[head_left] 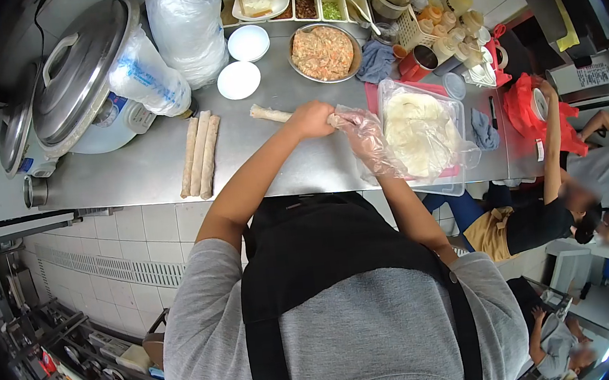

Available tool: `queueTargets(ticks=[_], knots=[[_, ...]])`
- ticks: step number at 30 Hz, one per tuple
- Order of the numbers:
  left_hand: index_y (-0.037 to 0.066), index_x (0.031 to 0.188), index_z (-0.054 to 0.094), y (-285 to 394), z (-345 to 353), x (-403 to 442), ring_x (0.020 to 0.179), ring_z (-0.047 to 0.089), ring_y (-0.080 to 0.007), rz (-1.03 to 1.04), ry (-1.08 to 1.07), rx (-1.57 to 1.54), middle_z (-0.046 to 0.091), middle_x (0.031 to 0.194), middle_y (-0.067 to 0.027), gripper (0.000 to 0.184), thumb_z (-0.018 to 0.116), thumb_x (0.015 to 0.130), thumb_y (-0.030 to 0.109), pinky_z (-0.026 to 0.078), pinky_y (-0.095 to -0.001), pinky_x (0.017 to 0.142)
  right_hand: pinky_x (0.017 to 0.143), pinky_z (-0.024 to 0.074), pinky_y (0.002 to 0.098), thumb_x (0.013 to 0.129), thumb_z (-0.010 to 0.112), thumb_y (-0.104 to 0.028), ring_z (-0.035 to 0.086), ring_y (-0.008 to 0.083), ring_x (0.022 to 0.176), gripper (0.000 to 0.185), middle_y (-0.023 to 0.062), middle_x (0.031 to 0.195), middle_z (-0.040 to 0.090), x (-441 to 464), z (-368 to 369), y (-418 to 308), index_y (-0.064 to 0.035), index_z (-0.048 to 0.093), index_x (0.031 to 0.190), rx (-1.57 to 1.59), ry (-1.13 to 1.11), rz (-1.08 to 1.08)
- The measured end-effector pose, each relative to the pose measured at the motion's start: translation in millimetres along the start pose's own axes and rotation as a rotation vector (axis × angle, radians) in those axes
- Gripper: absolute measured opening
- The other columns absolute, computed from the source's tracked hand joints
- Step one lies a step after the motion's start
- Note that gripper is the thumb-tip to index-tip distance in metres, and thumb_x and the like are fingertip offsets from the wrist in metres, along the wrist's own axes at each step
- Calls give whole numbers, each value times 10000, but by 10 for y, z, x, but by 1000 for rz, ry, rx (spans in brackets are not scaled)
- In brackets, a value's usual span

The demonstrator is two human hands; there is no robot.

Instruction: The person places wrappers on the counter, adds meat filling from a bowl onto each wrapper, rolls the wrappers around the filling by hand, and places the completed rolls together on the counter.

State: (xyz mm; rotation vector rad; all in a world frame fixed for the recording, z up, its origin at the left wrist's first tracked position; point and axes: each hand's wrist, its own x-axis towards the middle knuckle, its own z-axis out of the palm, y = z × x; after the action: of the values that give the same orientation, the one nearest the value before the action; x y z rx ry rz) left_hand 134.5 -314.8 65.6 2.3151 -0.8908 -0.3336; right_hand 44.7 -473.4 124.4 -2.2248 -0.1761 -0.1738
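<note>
A long thin roll (272,115) lies crosswise on the steel counter, its left end free. My left hand (310,120), bare, is closed round the roll's right part. Beside it my right hand (364,138), in a clear plastic glove, is closed at the roll's right end; its fingers are partly hidden by the loose film. Three finished-looking rolls (199,156) lie side by side on the left. Pale round sheets (419,132) fill a clear plastic tray just right of my right hand. A metal bowl of orange-flecked filling (322,52) stands behind my hands.
White bowls (239,80) and plastic bags (188,35) stand at the back left, near large lidded pots (83,65). Condiment tubs (306,6), bottles (445,45) and blue cloths (378,61) line the back. A co-worker (537,210) reaches to a red bag (523,111) at right.
</note>
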Motion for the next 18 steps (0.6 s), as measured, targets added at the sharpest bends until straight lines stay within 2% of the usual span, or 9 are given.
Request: queueTargets(ticks=[3, 7, 10, 11, 13, 14, 15, 16, 18], knots=[[90, 846, 722, 114, -103, 28, 799, 679, -353, -42, 11, -3, 703, 830, -169, 301, 760, 721, 360, 532, -457, 719, 874, 483, 417, 855, 662, -155, 630, 364, 894, 145, 129, 987, 711, 107, -66, -1, -66, 735, 943, 6, 83, -175], [44, 811, 698, 247, -283, 17, 705, 681, -313, -91, 24, -85, 697, 770, -159, 326, 781, 728, 348, 529, -417, 678, 848, 490, 389, 837, 673, -148, 649, 321, 896, 160, 129, 938, 715, 354, -202, -18, -55, 732, 953, 26, -22, -218], [45, 798, 693, 285, -399, -5, 640, 656, -216, -21, 35, -406, 694, 717, -73, 313, 825, 732, 321, 517, -380, 642, 843, 497, 341, 828, 687, -145, 665, 249, 907, 172, 120, 912, 716, 541, -519, -463, -46, 732, 961, -15, -132, -34], [45, 798, 693, 355, -514, -29, 640, 656, -216, -23, 41, -402, 694, 717, -73, 313, 825, 732, 321, 517, -380, 642, 855, 498, 328, 820, 699, -144, 662, 220, 929, 186, 113, 939, 715, 613, -656, -628, -50, 732, 977, 51, -226, 73], [65, 867, 706, 521, -736, -108, 622, 596, -122, 37, -36, -643, 656, 688, 10, 311, 858, 734, 302, 506, -339, 622, 866, 499, 314, 813, 712, -144, 658, 191, 952, 202, 106, 966, 714, 647, -720, -711, -54, 733, 994, 118, -327, 175], [65, 867, 706, 473, -717, -93, 622, 596, -122, 34, -29, -642, 656, 688, 10, 311, 858, 734, 302, 506, -339, 622, 884, 499, 321, 811, 721, -155, 652, 189, 974, 220, 100, 1004, 710, 618, -716, -713, -61, 732, 1010, 315, -292, 132], [72, 956, 695, 459, -717, -82, 616, 581, -100, 116, -49, -679, 654, 727, 13, 362, 863, 733, 302, 495, -315, 590, 901, 500, 328, 809, 729, -167, 645, 186, 996, 238, 93, 1042, 707, 598, -714, -694, -69, 730, 1027, 511, -254, 91], [78, 1045, 685, 449, -707, -78, 610, 566, -79, 198, -72, -716, 653, 766, 16, 428, 869, 731, 303, 485, -292, 559, 916, 499, 354, 803, 738, -199, 643, 232, 1022, 264, 105, 1074, 697, 619, -723, -544, -83, 728, 1040, 308, -308, -101], [74, 1105, 656, 598, -817, -156, 604, 554, -71, 144, -104, -787, 653, 820, 3, 482, 865, 737, 304, 468, -272, 528, 916, 497, 363, 798, 736, -197, 641, 251, 1019, 265, 111, 1056, 696, 602, -729, -484, -82, 729, 1038, 223, -337, -172]])
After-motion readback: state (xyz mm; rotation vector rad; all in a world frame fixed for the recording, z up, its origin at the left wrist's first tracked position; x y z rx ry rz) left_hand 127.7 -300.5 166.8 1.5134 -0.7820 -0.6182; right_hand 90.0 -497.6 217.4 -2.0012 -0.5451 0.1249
